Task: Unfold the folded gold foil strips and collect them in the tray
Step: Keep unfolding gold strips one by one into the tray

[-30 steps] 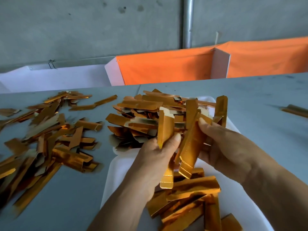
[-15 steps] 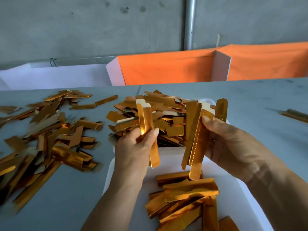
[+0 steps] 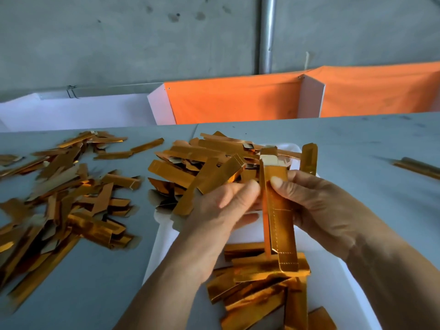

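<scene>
My right hand (image 3: 319,210) pinches an upright gold foil strip (image 3: 279,217) over the white tray (image 3: 164,236), thumb near the strip's top. My left hand (image 3: 221,210) grips a second gold strip (image 3: 214,184) that slants up to the right, and its thumb and fingertips meet the upright strip. Flattened gold strips (image 3: 262,279) lie stacked in the near part of the tray. A heap of folded strips (image 3: 190,160) covers the tray's far end.
A wide scatter of gold strips (image 3: 62,198) lies on the grey table (image 3: 369,148) to the left. One stray strip (image 3: 419,166) sits at the far right. Orange and white panels (image 3: 238,101) stand behind the table, before a concrete wall.
My left hand has swung right, back against my right hand, and its strip now slants instead of standing up. My right hand's strip has turned more upright.
</scene>
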The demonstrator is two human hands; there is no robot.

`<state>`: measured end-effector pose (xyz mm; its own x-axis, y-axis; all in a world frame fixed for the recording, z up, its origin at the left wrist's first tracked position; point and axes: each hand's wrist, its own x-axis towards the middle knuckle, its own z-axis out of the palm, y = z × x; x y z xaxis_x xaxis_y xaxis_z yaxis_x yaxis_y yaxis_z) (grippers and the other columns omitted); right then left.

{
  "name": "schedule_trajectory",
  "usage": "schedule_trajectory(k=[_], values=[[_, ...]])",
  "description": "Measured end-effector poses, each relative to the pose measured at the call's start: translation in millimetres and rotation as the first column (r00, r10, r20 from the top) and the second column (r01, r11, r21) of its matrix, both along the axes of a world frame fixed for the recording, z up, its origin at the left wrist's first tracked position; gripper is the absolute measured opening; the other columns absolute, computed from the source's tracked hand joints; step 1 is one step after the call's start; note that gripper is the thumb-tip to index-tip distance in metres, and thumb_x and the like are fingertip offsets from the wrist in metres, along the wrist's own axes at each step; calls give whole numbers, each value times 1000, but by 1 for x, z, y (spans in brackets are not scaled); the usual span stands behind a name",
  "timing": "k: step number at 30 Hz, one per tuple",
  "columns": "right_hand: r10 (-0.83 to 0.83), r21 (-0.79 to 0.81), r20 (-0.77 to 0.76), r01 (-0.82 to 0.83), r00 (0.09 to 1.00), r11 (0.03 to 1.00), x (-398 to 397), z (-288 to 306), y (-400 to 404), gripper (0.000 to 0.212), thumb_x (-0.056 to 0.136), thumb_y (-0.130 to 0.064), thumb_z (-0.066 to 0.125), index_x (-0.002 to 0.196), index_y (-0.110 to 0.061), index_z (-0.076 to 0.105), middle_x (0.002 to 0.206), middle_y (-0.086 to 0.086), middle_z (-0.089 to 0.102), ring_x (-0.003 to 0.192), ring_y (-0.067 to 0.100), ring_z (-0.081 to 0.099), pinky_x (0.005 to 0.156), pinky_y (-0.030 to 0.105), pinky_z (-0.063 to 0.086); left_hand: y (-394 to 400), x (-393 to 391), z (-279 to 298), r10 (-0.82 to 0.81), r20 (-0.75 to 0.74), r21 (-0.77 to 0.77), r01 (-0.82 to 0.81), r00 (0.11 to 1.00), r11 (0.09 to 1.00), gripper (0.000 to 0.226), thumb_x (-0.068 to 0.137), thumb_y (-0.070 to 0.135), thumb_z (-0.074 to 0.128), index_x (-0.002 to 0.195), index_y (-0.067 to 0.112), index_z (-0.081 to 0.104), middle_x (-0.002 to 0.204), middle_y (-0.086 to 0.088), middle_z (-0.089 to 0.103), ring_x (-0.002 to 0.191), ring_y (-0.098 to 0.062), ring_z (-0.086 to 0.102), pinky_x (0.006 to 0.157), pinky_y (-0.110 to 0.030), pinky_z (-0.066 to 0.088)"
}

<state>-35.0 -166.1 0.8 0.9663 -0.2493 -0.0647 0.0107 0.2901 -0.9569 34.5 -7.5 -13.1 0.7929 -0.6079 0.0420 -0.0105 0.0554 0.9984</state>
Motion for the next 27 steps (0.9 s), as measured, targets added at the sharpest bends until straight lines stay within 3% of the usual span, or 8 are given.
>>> schedule_trajectory(k=[3,8,14,20,24,27], values=[[32,7,-9,-32,999,999,1,0,-1,28,78,-22,63,102,-10,72,103,10,73,90,22,71,77,31,59,-2,-3,-3,-97,-50,8,97,994,995,42,70,36,77,104,16,66,101,-6,73,95,-21,69,79,-34,56],[-58,-82,-19,56,998,995,-2,2,-5,42,72,-44,64,101,-16,75,98,6,73,84,17,69,68,27,55,-3,-8,-4,-71,-39,-25,70,997,997,39,57,31,75,92,15,69,86,-6,74,79,-19,71,64,-25,55],[-64,-31,-30,63,997,998,-3,6,-9,13,72,-19,68,81,-12,73,68,6,66,56,10,61,48,16,50,-1,-5,-5,-18,-12,-5,18,1000,1000,26,58,33,74,82,21,72,80,-3,73,74,-15,69,61,-23,54],[-106,-42,-57,103,993,994,-4,7,-7,11,75,-12,65,84,-9,68,67,6,66,57,11,62,49,17,51,2,-4,-5,-83,-106,-40,79,991,996,24,77,29,64,95,17,72,93,-7,73,86,-21,70,73,-31,55],[-203,53,-88,208,975,977,-1,6,-7,8,85,-6,61,80,-9,65,65,7,66,54,11,63,46,18,50,1,-3,0,50,75,-44,-47,996,998,13,84,12,64,92,17,72,84,1,74,78,-11,71,64,-20,54],[-193,117,-88,202,977,972,-1,6,-8,6,83,-6,61,79,-8,65,65,7,66,53,11,62,45,18,51,4,1,2,73,64,-76,-68,995,995,14,78,13,68,91,17,72,83,1,74,77,-10,70,62,-19,54]])
